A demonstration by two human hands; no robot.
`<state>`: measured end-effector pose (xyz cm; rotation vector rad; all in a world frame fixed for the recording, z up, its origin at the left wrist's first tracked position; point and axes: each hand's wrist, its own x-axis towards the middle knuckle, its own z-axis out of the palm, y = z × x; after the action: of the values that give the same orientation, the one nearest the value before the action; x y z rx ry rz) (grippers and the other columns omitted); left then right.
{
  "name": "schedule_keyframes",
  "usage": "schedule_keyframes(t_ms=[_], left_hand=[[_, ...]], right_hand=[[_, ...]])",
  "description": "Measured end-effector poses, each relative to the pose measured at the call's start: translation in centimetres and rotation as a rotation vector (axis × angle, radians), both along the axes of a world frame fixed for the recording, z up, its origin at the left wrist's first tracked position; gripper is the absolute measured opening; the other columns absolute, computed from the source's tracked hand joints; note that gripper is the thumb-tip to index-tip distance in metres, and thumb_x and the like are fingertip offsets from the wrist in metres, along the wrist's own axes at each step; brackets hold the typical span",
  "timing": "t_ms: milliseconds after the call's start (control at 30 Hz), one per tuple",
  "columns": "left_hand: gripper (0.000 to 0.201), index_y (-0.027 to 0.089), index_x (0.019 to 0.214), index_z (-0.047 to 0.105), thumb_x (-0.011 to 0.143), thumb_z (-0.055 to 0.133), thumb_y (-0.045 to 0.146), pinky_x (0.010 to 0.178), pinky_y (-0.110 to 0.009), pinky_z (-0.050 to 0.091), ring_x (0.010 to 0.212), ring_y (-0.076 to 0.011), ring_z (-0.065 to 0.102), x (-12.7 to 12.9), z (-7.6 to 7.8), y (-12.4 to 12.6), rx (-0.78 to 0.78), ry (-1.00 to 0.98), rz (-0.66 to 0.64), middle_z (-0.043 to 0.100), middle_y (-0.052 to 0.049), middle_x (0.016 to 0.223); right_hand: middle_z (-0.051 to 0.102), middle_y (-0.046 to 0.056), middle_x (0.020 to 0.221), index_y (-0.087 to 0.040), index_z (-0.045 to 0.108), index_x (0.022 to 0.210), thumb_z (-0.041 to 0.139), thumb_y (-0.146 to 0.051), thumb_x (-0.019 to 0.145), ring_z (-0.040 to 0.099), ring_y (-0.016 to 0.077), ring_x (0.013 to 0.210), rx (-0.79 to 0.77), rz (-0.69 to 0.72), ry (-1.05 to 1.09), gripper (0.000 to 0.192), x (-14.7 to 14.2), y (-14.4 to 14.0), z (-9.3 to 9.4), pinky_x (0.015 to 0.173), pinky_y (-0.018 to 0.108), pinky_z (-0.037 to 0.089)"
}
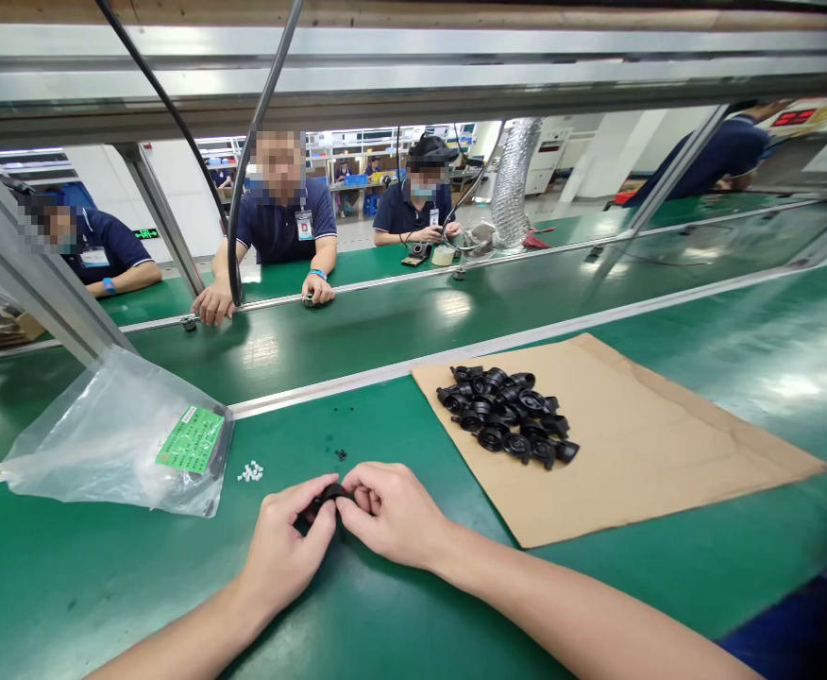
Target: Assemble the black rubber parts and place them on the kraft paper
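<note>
Between my hands is a round black plastic part [329, 493], partly covered by my fingers. My left hand [287, 529] is closed around it, thumb in front and fingers behind. The fingertips of my right hand [383, 510] are pinched together at its right edge; whether they also hold a small piece is hidden. Just beyond my hands lie several tiny black pieces [341, 454], and to their left a small heap of white pieces [250, 471]. Similar black plastic parts [505, 411] are piled on brown cardboard [640, 425] at the right.
A clear plastic bag [116, 434] with a green label lies at the left, against a metal post [45, 246]. A metal rail [329, 381] separates my green bench from the conveyor belt [385, 331]. Co-workers [282, 222] sit across it. Black cables [240, 189] hang down in front.
</note>
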<state>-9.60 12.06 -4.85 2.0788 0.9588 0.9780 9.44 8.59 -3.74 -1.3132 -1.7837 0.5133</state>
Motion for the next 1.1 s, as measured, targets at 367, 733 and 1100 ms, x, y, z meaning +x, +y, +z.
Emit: schedule_keyframes(t_ms=[367,733,1100], left_hand=[[0.03,0.021,0.122,0.076,0.097,0.062,0.029,0.081,-0.03,0.063,0.088,-0.0215,0.078,-0.1,-0.5,0.2,-0.048,-0.005,-0.053,0.083,-0.008,0.105],[0.015,0.022,0.108,0.069,0.101,0.056,0.02,0.089,-0.037,0.055,0.1,-0.0229,0.065,-0.6,-0.6,-0.4,0.109,0.147,-0.377,0.071,-0.009,0.106],[0.021,0.019,0.105,0.07,0.102,0.049,0.016,0.085,-0.039,0.051,0.098,-0.0254,0.06,-0.8,-0.1,-1.5,0.32,0.343,-0.451,0.068,-0.011,0.108]], right_hand=[[0.046,-0.008,0.054,-0.02,0.061,0.07,0.064,-0.019,0.082,0.046,0.0105,0.053,-0.011,-0.042,-0.155,0.012,0.3,0.0,0.3,0.057,0.024,0.031],[0.076,0.012,0.081,-0.018,0.075,0.079,0.062,-0.023,0.088,0.073,0.0298,0.08,-0.432,-0.748,-0.716,0.016,12.5,1.9,5.5,0.063,0.031,0.042],[0.073,0.019,0.102,-0.01,0.07,0.117,0.057,-0.018,0.095,0.074,0.0348,0.087,-0.389,-0.872,-0.799,0.027,12.0,1.9,5.7,0.068,0.037,0.052]])
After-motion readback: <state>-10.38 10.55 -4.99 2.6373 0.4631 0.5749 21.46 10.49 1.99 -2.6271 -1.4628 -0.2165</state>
